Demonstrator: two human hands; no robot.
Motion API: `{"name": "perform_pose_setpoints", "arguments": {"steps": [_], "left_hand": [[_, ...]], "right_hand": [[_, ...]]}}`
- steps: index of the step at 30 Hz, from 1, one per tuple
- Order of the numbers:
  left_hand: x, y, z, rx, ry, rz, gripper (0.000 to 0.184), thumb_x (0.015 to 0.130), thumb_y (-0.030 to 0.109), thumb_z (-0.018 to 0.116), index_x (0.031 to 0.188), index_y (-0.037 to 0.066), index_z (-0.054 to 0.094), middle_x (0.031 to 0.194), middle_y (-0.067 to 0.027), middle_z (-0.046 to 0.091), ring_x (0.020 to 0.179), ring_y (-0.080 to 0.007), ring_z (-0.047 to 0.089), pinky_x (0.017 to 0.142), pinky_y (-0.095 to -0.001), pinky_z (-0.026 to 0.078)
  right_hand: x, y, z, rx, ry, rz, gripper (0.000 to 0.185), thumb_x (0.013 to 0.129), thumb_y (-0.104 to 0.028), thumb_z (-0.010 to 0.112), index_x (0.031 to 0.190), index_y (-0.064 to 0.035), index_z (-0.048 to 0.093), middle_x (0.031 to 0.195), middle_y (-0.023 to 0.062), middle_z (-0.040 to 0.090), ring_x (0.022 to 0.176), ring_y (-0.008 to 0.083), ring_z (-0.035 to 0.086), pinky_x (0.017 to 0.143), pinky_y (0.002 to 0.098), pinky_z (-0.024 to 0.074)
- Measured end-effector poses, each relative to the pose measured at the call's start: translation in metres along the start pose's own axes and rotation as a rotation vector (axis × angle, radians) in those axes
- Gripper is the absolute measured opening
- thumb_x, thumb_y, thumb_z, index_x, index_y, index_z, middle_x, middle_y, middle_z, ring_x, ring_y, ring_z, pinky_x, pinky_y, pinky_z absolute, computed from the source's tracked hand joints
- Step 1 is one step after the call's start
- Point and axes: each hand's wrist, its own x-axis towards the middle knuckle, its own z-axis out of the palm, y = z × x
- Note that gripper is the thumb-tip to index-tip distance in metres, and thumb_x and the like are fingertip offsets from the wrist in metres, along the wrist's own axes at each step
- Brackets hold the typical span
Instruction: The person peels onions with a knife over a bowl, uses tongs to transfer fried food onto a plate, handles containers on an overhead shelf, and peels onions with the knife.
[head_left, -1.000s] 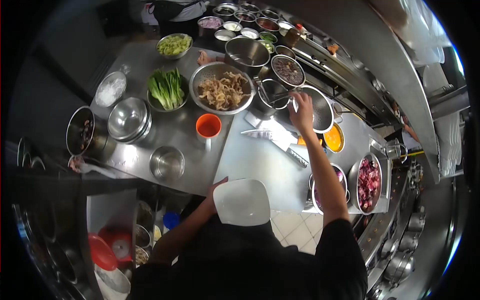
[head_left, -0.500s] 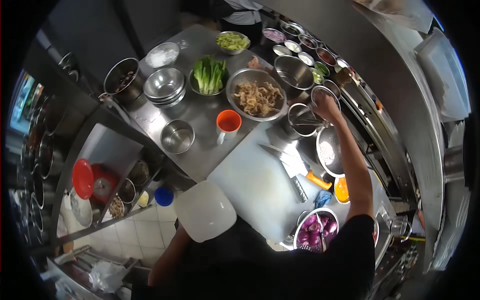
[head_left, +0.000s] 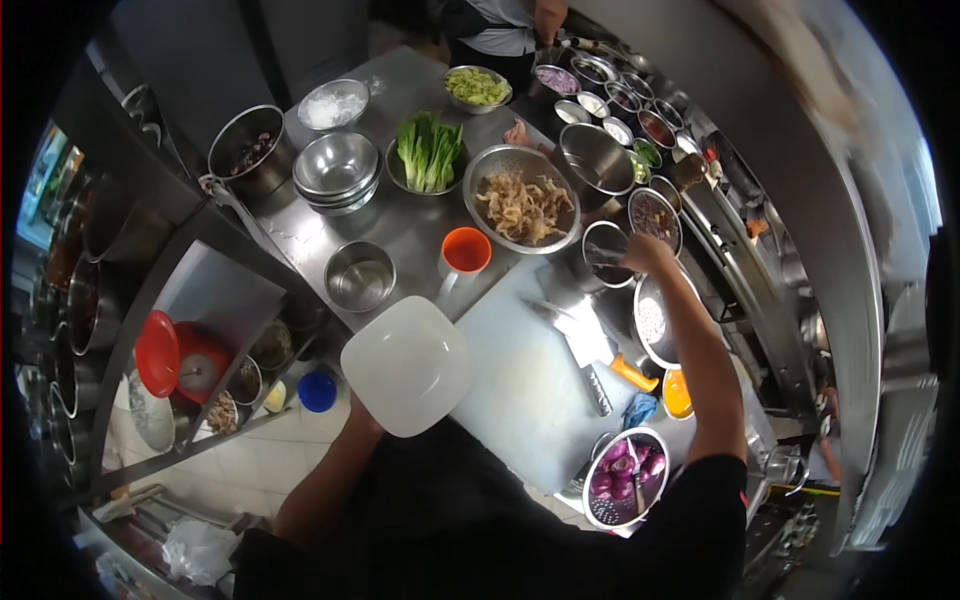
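My left hand [head_left: 366, 414] grips the edge of a white square bowl [head_left: 407, 366], holding it over the near edge of the table; its inside looks bare. At the right, my right hand [head_left: 650, 255] is closed at the rim of a metal pot [head_left: 606, 282]. Thin metal strands like a utensil show inside that pot, but what my fingers hold is hidden. Just beyond my right hand stands a round metal container [head_left: 655, 215] with dark reddish contents. A metal bowl with white bits [head_left: 651, 315] lies under my right forearm.
A knife [head_left: 590, 360] and an orange-handled tool [head_left: 633, 373] lie on the white cutting board [head_left: 515, 390]. Around them are a colander of purple onions [head_left: 612, 480], an orange cup [head_left: 466, 250], leafy greens [head_left: 427, 155] and a bowl of meat [head_left: 522, 208]. Another person [head_left: 495, 35] stands beyond.
My right hand has drawn back from the round container to the pot rim, uncovering the container's dark contents. My left hand has raised the white bowl forward, away from my body.
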Motion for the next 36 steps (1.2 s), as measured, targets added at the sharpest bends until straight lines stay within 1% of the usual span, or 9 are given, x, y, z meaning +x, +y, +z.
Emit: {"name": "perform_pose_setpoints", "arguments": {"steps": [5, 8, 10, 13, 15, 19, 22, 27, 36], "left_hand": [[0.038, 0.024, 0.012, -0.2, -0.024, -0.079, 0.053, 0.097, 0.039, 0.039, 0.137, 0.005, 0.041, 0.135, -0.0125, 0.048, 0.122, -0.0306, 0.049, 0.103, -0.049, 0.04], [0.061, 0.034, 0.01, -0.23, 0.061, -0.104, 0.051, 0.098, 0.039, 0.038, 0.136, 0.005, 0.042, 0.134, -0.0117, 0.049, 0.122, -0.0306, 0.049, 0.103, -0.049, 0.039], [0.071, 0.04, 0.008, -0.224, 0.03, -0.105, 0.051, 0.098, 0.04, 0.037, 0.136, 0.006, 0.043, 0.134, -0.0107, 0.049, 0.123, -0.0301, 0.048, 0.104, -0.0491, 0.038], [0.081, 0.049, 0.0, -0.399, -0.013, -0.26, 0.052, 0.097, 0.041, 0.037, 0.136, 0.006, 0.042, 0.135, -0.0101, 0.049, 0.124, -0.0294, 0.047, 0.105, -0.0489, 0.037], [0.082, 0.056, -0.001, -0.401, -0.077, -0.238, 0.052, 0.097, 0.041, 0.037, 0.136, 0.006, 0.042, 0.135, -0.01, 0.048, 0.125, -0.0287, 0.046, 0.105, -0.0491, 0.036], [0.088, 0.067, -0.001, -0.381, -0.041, -0.224, 0.051, 0.097, 0.039, 0.037, 0.135, 0.006, 0.042, 0.134, -0.0106, 0.049, 0.123, -0.0286, 0.048, 0.104, -0.0478, 0.038], [0.102, 0.069, -0.006, 0.013, 0.025, -0.085, 0.05, 0.097, 0.037, 0.036, 0.134, 0.004, 0.043, 0.132, -0.0119, 0.051, 0.12, -0.0286, 0.051, 0.102, -0.0458, 0.04], [0.147, 0.068, 0.035, -0.1, -0.015, -0.029, 0.047, 0.097, 0.032, 0.034, 0.132, 0.003, 0.044, 0.128, -0.0129, 0.053, 0.118, -0.0296, 0.053, 0.1, -0.0463, 0.042], [0.199, 0.042, 0.078, -0.189, 0.108, -0.104, 0.05, 0.096, 0.038, 0.031, 0.132, 0.006, 0.045, 0.129, -0.013, 0.052, 0.119, -0.0304, 0.051, 0.103, -0.0483, 0.04]], "right_hand": [[-0.068, -0.021, -0.101, 0.096, 0.114, -0.233, 0.053, 0.077, -0.025, 0.065, 0.128, -0.0254, 0.055, 0.094, 0.0176, 0.068, 0.09, 0.0347, 0.065, 0.082, 0.0449, 0.0497], [-0.026, -0.074, -0.085, -0.032, 0.077, -0.179, 0.049, 0.077, -0.025, 0.064, 0.126, -0.026, 0.057, 0.096, 0.0166, 0.068, 0.09, 0.0351, 0.065, 0.082, 0.0448, 0.0499], [-0.009, -0.133, -0.088, 0.019, 0.038, -0.226, 0.036, 0.078, -0.029, 0.064, 0.107, -0.0076, 0.065, 0.091, 0.0184, 0.067, 0.09, 0.0354, 0.064, 0.081, 0.0446, 0.049], [0.068, -0.151, -0.032, -0.062, 0.016, -0.363, 0.034, 0.08, -0.034, 0.062, 0.099, -0.0068, 0.067, 0.091, 0.018, 0.067, 0.09, 0.0352, 0.064, 0.079, 0.0458, 0.0497], [0.053, -0.19, -0.051, 0.025, 0.087, -0.061, 0.036, 0.083, -0.041, 0.059, 0.097, -0.0096, 0.069, 0.093, 0.017, 0.067, 0.09, 0.0345, 0.065, 0.077, 0.0468, 0.051], [0.047, -0.185, -0.058, 0.032, 0.092, 0.009, 0.028, 0.084, -0.041, 0.06, 0.096, -0.0175, 0.071, 0.092, 0.0128, 0.068, 0.087, 0.0343, 0.065, 0.074, 0.0453, 0.0528], [0.038, -0.158, -0.053, 0.045, 0.159, 0.01, 0.024, 0.084, -0.036, 0.061, 0.1, -0.0204, 0.072, 0.091, 0.0122, 0.069, 0.085, 0.0337, 0.066, 0.074, 0.0446, 0.0522], [-0.02, -0.131, -0.082, 0.238, 0.3, 0.003, 0.02, 0.085, -0.027, 0.058, 0.1, -0.0265, 0.071, 0.086, 0.014, 0.068, 0.081, 0.0325, 0.066, 0.072, 0.0436, 0.0514], [-0.12, -0.119, -0.153, 0.237, 0.441, 0.021, 0.026, 0.084, -0.022, 0.064, 0.109, -0.0145, 0.068, 0.09, 0.0145, 0.069, 0.083, 0.032, 0.066, 0.074, 0.0384, 0.0509]]}}
